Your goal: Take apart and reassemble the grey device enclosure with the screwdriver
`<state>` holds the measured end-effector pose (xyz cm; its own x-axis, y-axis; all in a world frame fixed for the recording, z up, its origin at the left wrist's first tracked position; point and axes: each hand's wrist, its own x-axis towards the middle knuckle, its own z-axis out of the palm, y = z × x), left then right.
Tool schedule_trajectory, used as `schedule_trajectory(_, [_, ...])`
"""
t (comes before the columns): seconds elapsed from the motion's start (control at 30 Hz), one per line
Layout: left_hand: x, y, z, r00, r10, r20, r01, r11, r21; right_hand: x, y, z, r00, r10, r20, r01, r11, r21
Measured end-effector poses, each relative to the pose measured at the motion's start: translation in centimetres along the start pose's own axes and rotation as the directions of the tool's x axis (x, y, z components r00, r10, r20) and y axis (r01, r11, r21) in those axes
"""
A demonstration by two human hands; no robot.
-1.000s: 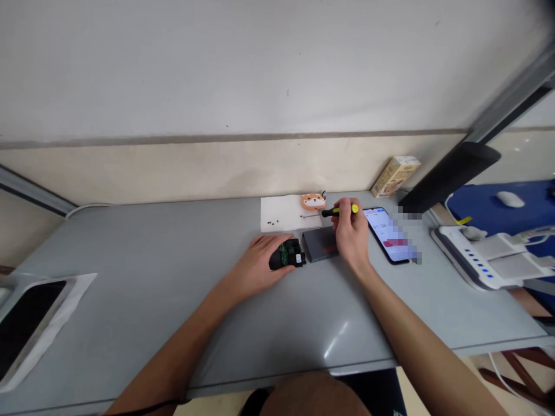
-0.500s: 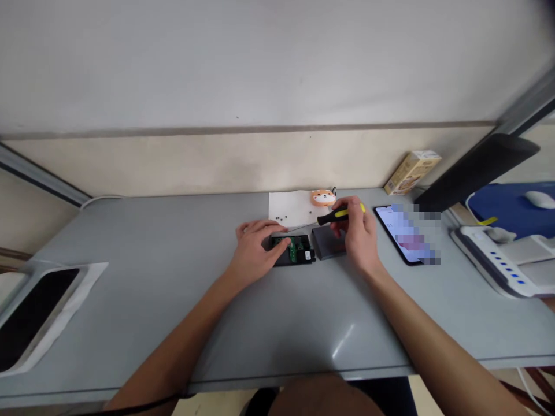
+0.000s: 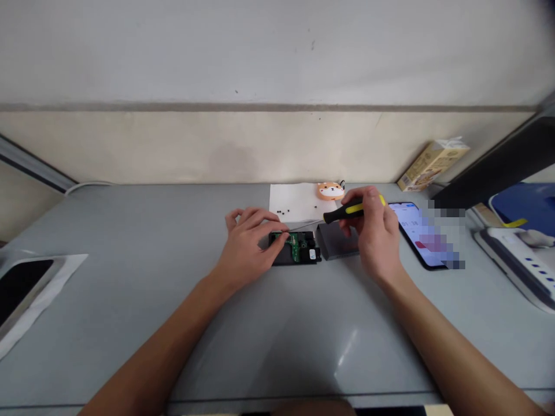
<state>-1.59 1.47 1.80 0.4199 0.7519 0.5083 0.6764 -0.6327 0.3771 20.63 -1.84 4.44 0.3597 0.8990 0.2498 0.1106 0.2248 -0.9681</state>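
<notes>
Gripping a screwdriver [image 3: 347,212] by its black-and-yellow handle in the right hand [image 3: 373,234], with its thin shaft aimed at the far left part of the open device [image 3: 299,252]. Holding thumb and forefinger of the left hand [image 3: 248,245] narrowly together there, near the screwdriver's tip; cannot tell about anything pinched between. Flat on the gray table [image 3: 195,346], with green circuit board exposed, the open device. Just right of it, under the right hand, a dark gray cover [image 3: 336,240]. Behind it, white paper [image 3: 299,199] with small dark screws [image 3: 281,212] and an orange animal-faced case [image 3: 330,191]. Farther right of it, a lit phone [image 3: 410,222]; beyond, a carton [image 3: 433,164]. Well left of it, a dark-screened device [image 3: 21,286].
</notes>
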Motion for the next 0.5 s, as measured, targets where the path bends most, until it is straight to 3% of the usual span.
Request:
schedule_trajectory(0.17, [-0.28, 0.48, 0.08, 0.998, 0.015, 0.062, -0.012, 0.999, -0.048, 0.26, -0.17, -0.34, 0.998, -0.042, -0.039, 0.04, 0.998, -0.055])
schedule_trajectory(0.3, [-0.74, 0.19, 0.26, 0.975, 0.019, 0.223, -0.006, 0.998, -0.056, 0.44, -0.07, -0.62, 0.989, -0.13, -0.071, 0.118, 0.981, -0.151])
schedule_trajectory(0.4, [-0.95, -0.13, 0.45, 0.944, 0.071, 0.323, -0.051, 0.996, -0.07, 0.28, 0.04, -0.71, 0.985, -0.168, -0.04, 0.158, 0.968, -0.193])
schedule_trajectory(0.5, [-0.94, -0.16, 0.59, 0.93, 0.093, 0.356, -0.066, 0.994, -0.086, 0.09, 0.11, -0.72, 0.981, -0.194, 0.0, 0.189, 0.956, -0.224])
